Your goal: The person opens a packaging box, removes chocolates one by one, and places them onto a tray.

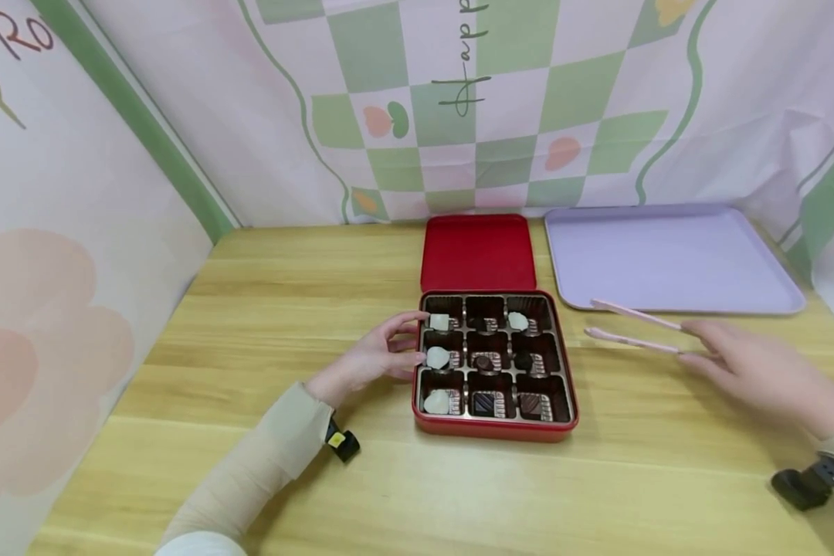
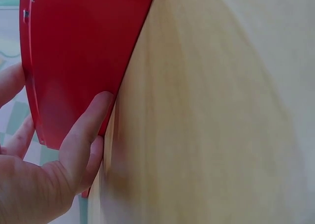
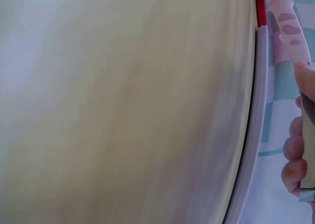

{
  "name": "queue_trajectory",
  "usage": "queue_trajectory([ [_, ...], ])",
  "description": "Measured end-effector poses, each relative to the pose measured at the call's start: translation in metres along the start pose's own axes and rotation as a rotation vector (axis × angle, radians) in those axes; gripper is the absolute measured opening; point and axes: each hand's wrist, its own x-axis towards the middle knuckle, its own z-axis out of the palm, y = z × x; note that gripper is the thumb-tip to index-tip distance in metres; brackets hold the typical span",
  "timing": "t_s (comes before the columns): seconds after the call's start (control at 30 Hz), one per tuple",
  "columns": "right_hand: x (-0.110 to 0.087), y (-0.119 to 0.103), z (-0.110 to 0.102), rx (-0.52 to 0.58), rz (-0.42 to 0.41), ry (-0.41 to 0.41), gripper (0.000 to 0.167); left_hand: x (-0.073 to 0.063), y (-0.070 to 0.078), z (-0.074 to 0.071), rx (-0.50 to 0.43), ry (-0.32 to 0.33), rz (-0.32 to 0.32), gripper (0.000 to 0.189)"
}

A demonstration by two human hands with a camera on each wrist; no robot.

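A square red tin (image 1: 496, 429) with a divided dark insert sits on the table, its lid side lying behind it. White and dark chocolates occupy its compartments, among them a white square piece (image 1: 439, 322) and a white shell-shaped piece (image 1: 518, 321). At the tin's left wall, my left hand (image 1: 371, 359) rests with spread fingers, the fingertips at the rim; the left wrist view shows its thumb lying along the red wall (image 2: 83, 47). To the right of the tin, my right hand (image 1: 750, 371) holds pale pink tongs (image 1: 635, 341), whose two arms stand apart with nothing between the tips.
A lilac tray (image 1: 667, 255) lies at the back right, beside the red lid (image 1: 478, 251). Behind them hangs a checkered curtain (image 1: 514, 85) down to the back of the wooden table (image 1: 285, 293). Another printed cloth (image 1: 76, 270) stands on the left.
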Motion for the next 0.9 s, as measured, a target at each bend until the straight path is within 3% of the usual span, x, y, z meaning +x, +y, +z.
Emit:
queue_trajectory([
  [0.1, 0.006, -0.005, -0.004, 0.0, 0.011, 0.001, 0.045, 0.0, 0.0, 0.0, 0.006, 0.001, -0.001, 0.065],
  [0.37, 0.019, -0.018, -0.012, -0.063, -0.073, 0.048, 0.051, 0.0, 0.0, 0.0, 0.004, 0.004, -0.001, 0.066],
  [0.6, 0.028, -0.026, -0.013, -0.076, -0.061, 0.036, 0.055, 0.0, -0.002, 0.0, -0.005, 0.009, -0.004, 0.066],
  [0.9, 0.032, -0.027, -0.011, -0.064, -0.082, 0.107, 0.055, 0.0, -0.001, 0.0, -0.016, 0.008, -0.003, 0.067],
])
